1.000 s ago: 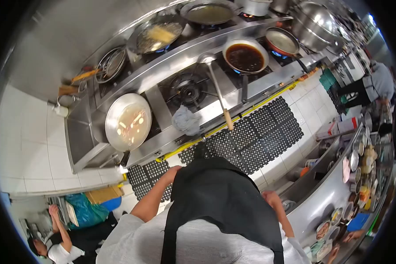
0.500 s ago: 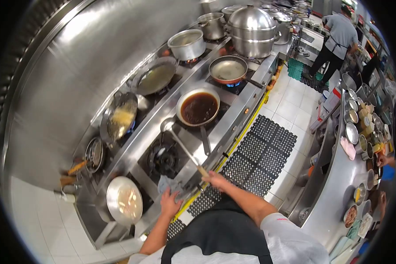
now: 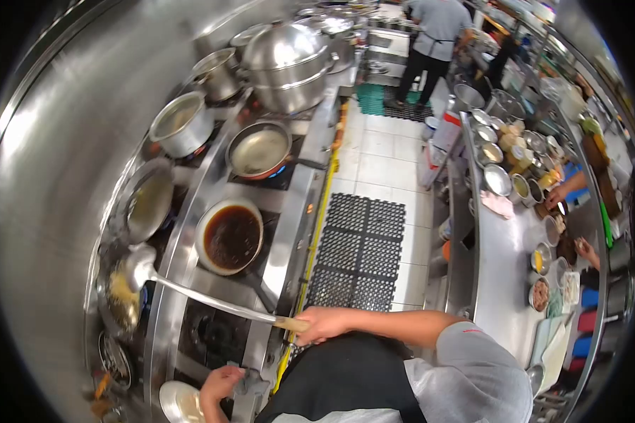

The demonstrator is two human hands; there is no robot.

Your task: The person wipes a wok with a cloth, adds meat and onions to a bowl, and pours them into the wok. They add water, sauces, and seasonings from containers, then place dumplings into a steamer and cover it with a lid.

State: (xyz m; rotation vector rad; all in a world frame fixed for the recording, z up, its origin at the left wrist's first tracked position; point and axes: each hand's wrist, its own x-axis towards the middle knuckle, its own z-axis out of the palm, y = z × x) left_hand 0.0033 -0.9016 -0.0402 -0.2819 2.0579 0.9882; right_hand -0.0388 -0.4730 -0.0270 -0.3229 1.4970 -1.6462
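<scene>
My right hand (image 3: 322, 325) is closed round the wooden handle end of a long metal ladle (image 3: 212, 302). The ladle's bowl hangs at the near edge of a wok with yellowish food (image 3: 122, 296). At the stove's front edge, my left hand (image 3: 222, 384) is closed on a grey cloth (image 3: 252, 383), beside an unlit burner (image 3: 214, 337). A pan of dark brown liquid (image 3: 231, 237) sits beyond the ladle's shaft. Part of a pale pan (image 3: 181, 402) shows at the bottom left, next to my left forearm.
Farther along the stove are a pan of pale liquid (image 3: 259, 151), a pot (image 3: 183, 124) and a large lidded steamer (image 3: 286, 65). A person (image 3: 432, 44) stands at the aisle's far end. Another person's hands (image 3: 587, 249) reach over the counter (image 3: 495, 271) at right, among bowls.
The view has turned right. My right hand has swung the ladle's bowl from beside the brown-liquid pan to the wok. My left hand has closed on the cloth.
</scene>
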